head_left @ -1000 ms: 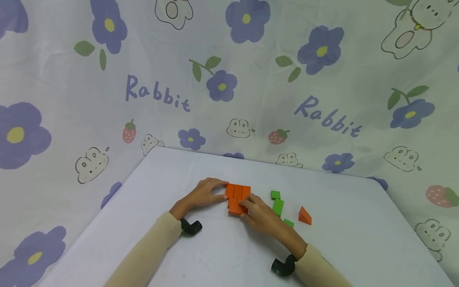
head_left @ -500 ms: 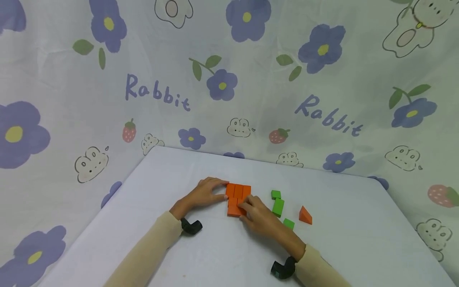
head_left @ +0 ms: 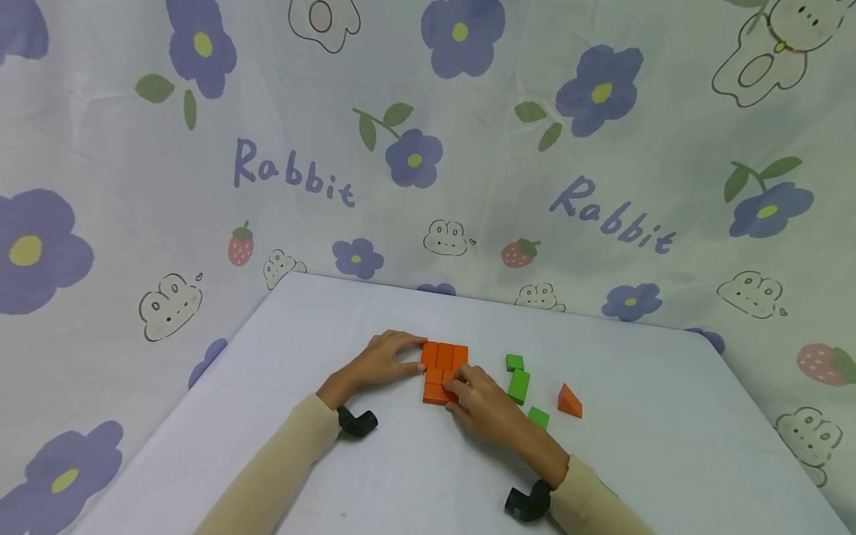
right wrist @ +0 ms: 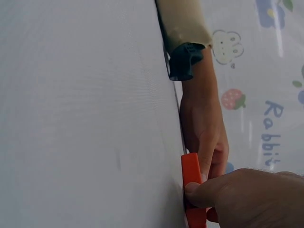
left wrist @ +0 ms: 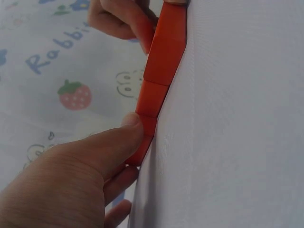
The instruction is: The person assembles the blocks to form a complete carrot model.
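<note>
Several orange toy blocks (head_left: 444,357) lie flat against one another on the white table. At their left edge my left hand (head_left: 384,360) holds the end block between thumb and index finger; in the left wrist view its thumb (left wrist: 130,123) lies on the orange side. My right hand (head_left: 491,405) pinches the long orange block (head_left: 436,394) at the near side of the group. The right wrist view shows that thumb (right wrist: 192,189) on the block's side face. Right-hand fingers hide the group's near right corner.
Three green blocks (head_left: 519,386) lie right of the orange group, the nearest one beside the right wrist. Farther right stands an orange triangular block (head_left: 570,401). A patterned cloth (head_left: 401,208) hangs behind the table (head_left: 374,490).
The near orange block has shifted slightly left and toward me under my right hand, and a seam now shows behind it. My left hand has stayed in place.
</note>
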A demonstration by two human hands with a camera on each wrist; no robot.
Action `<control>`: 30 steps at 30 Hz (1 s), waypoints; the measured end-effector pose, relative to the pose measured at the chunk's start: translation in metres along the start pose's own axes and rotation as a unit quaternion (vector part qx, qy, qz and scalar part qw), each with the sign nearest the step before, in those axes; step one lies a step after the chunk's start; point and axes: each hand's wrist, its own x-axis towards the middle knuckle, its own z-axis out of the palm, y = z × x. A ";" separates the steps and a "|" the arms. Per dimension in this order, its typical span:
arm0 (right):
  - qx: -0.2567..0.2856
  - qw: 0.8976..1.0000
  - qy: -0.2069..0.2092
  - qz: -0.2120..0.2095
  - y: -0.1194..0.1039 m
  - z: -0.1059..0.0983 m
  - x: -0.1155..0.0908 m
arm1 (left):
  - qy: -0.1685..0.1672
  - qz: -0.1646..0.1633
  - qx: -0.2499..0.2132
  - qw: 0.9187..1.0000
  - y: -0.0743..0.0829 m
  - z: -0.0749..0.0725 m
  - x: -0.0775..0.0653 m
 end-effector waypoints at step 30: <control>0.002 1.000 0.007 0.002 0.000 0.001 0.001 | -0.002 -0.005 0.007 1.000 0.001 0.000 0.000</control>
